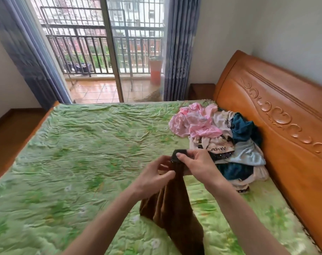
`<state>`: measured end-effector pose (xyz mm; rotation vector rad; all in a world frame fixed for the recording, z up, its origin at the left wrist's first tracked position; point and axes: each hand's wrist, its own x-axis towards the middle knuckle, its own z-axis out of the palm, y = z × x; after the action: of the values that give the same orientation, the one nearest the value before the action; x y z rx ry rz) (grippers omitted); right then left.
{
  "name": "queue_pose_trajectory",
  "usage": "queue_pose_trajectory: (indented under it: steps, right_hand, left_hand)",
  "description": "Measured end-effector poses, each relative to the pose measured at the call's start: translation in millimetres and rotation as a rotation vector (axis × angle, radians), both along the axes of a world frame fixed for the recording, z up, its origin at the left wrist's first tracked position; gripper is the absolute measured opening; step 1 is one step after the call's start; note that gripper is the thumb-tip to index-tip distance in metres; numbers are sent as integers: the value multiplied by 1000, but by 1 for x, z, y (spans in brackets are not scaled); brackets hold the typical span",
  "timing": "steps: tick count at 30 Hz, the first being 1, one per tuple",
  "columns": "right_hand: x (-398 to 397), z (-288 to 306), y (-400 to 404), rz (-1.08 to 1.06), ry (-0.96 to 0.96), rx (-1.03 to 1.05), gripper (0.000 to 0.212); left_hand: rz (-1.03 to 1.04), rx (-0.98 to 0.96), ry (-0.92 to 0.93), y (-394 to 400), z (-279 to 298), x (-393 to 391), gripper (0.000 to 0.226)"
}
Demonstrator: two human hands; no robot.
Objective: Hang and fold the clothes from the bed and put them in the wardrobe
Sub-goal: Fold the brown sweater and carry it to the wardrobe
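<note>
My right hand (198, 164) pinches the dark top band of a brown garment (173, 205), thumb pressed flat on the band and the other fingers curled behind it; my left hand (156, 173) is just beside it, fingers bent and closing on the same cloth a little below the band, though how firmly they grip I cannot quite tell from this angle; the brown garment hangs down from both hands and its lower end lies bunched on the green bed cover (83, 153) under my wrists; beyond my right fingers, near but not touching them, sits the pile of clothes (228, 142), with a pink piece (193, 120) at its far side, a white piece with printed letters (217, 147) just past my right knuckles, a dark teal piece (243, 129) and a pale blue piece (246, 153) further to the right; the pile rests against the carved wooden headboard (277, 129) on my right; far ahead of both hands a glass door (108, 52) stands between blue curtains (178, 52), with balcony railings behind it.
</note>
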<state>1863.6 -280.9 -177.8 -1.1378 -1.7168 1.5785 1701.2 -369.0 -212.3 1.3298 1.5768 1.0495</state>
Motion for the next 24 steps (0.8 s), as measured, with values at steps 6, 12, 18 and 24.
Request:
queue_pose_trajectory:
  steps: [6,12,18,24]
  right_hand:
    - [-45,-7,-19,32,45,-109,22]
    - [-47,-10,-13,241,-81,-13,33]
    - [8,-65,8,324,-566,346,89]
    - [-11,-126,7,362,-738,408,106]
  left_hand:
    - [159,116,8,-17,-21,-17,43]
    - [338,63,-203,-24,-34,-37,26]
    - [326,56,-261,-21,-21,-54,21]
    - [338,87,-315,-17,0,-48,15]
